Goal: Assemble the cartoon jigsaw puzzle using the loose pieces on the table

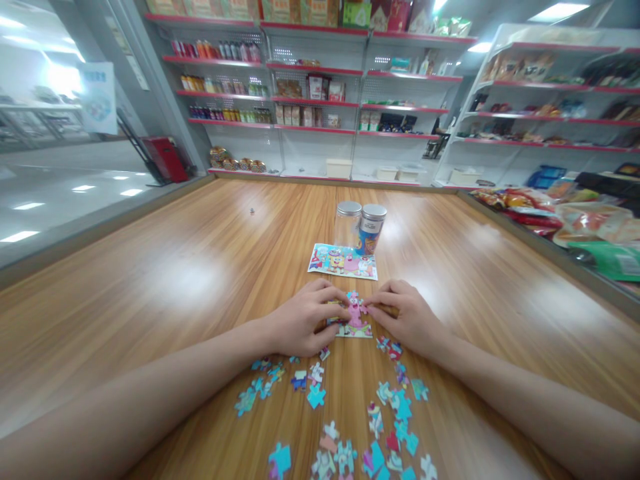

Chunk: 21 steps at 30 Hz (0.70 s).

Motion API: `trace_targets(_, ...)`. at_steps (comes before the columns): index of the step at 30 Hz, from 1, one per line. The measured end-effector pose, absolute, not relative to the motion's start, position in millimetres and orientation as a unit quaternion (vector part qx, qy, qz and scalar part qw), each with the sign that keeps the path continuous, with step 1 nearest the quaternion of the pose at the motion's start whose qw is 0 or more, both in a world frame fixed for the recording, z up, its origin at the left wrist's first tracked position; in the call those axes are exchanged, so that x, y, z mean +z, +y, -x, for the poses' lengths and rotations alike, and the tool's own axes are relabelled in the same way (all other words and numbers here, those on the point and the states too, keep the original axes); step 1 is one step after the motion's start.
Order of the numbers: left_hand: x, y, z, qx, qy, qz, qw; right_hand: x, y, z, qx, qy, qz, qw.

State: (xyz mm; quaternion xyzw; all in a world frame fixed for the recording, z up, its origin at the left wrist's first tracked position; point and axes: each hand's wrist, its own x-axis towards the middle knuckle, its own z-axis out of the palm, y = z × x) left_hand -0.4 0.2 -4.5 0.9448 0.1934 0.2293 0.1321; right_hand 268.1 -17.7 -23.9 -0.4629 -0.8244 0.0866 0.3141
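A partly joined jigsaw puzzle (356, 323) with a pink cartoon figure lies flat on the wooden table. My left hand (309, 316) rests over its left side, fingers stretched out and a little apart, hiding part of the picture. At the right edge my right hand (403, 313) pinches a small pink puzzle piece (365, 309) between thumb and fingertips, against the joined part. Loose puzzle pieces (316, 395) lie scattered nearer to me, some beneath my left wrist and others by my right. Just beyond the puzzle lies a printed picture card (340, 261) with cartoon figures.
Behind the card stand a clear jar (347, 227) with a silver lid and a blue printed can (371, 230). A tiny object (252, 211) sits far left on the table (200, 280). Packaged goods (590, 223) lie beyond the right edge; stocked shelves (315, 67) line the back.
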Motion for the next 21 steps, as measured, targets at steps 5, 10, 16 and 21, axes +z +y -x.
trace_targets(5, -4.1, -0.3, 0.2, 0.233, 0.193, -0.944, 0.131, -22.3, -17.4, -267.7, 0.080, -0.824, 0.461, 0.319)
trace_targets(10, -5.3, 0.5, 0.0, 0.233, 0.192, -0.944, 0.130, -25.6, -16.9, -268.3, 0.075, -0.824, 0.462, 0.318)
trace_targets(16, -4.9, -0.1, 0.3, 0.233, 0.188, -0.945, 0.132, -24.9, -17.2, -268.6, 0.072, -0.828, 0.452, 0.323)
trace_targets(21, -5.0, 0.7, 0.5, 0.236, 0.180, -0.945, 0.136, -21.8, -18.7, -268.0, 0.073, -0.830, 0.452, 0.319)
